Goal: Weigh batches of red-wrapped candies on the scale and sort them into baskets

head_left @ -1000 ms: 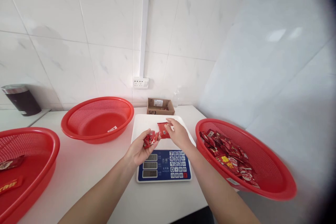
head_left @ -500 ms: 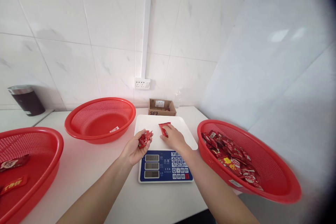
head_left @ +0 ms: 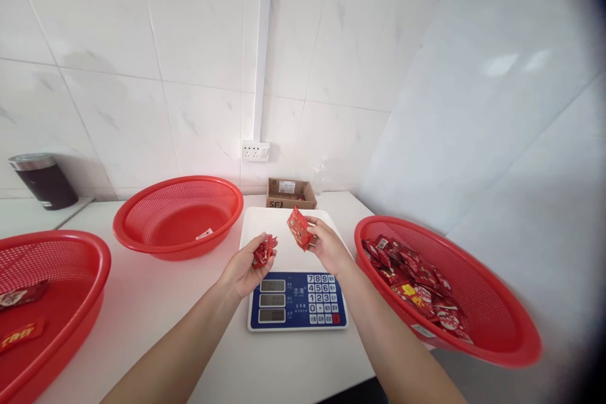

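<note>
My left hand [head_left: 247, 265] is closed around a bunch of small red packets [head_left: 263, 251] over the front left of the scale's plate. In my right hand [head_left: 326, 241] a larger red packet [head_left: 298, 228] with printed marks is held by its right edge, tilted and raised above the plate. Beneath both hands is a digital scale [head_left: 298, 300] with a white plate and a blue panel of keys and displays. To the right, a red basket [head_left: 497, 322] holds many red packets [head_left: 421, 290], some with yellow or white print.
A red basket [head_left: 177, 184] at back left has one small white-and-red piece inside. Another red basket [head_left: 89, 303] at far left holds two packets. Behind the scale stands a small cardboard box [head_left: 291, 194]. A dark tumbler [head_left: 45, 183] is by the wall.
My right hand has lifted the larger red packet off the scale's plate and turned its printed side toward me. My left hand stays nearly in place with its bunch.
</note>
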A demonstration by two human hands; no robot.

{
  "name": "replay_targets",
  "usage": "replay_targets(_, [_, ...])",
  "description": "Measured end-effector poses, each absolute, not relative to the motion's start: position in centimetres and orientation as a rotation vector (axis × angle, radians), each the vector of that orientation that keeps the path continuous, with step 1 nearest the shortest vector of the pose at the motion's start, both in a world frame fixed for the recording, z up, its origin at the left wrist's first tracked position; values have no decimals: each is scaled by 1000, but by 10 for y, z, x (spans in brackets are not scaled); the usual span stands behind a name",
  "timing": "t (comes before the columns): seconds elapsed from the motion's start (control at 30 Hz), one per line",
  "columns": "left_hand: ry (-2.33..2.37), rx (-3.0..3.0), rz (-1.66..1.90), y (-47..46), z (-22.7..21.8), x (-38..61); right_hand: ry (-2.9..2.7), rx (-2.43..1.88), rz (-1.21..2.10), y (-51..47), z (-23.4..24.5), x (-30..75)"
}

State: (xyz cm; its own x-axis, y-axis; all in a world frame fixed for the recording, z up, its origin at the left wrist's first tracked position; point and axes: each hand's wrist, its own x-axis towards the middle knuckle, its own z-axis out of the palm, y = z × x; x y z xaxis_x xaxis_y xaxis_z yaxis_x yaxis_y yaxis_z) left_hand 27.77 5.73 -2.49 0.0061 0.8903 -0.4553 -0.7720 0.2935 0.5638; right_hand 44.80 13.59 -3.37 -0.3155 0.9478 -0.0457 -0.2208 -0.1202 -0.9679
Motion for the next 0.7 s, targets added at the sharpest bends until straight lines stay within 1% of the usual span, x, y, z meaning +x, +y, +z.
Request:
replay_targets(0.07, [870,196,1314,57,-25,281,-1014,-782,1798,128,-28,449])
replay_targets(0.13, [882,222,1317,57,-25,284,-899,-695,1920,121,-24,450])
replay_targets(0.3, [905,285,1348,58,-26,291,-788,-627,2099,108,-21,448])
replay_targets(0.47, [921,372,1430,59,-29,294,-893,-669,2073,98,-21,448])
replay_targets(0.6, [930,476,1492,57,-29,294,-1136,-630,1945,91,-23,450])
replay_targets(0.7, [935,549,1520,53,-27,294,-1262,-700,1857,88,-25,452])
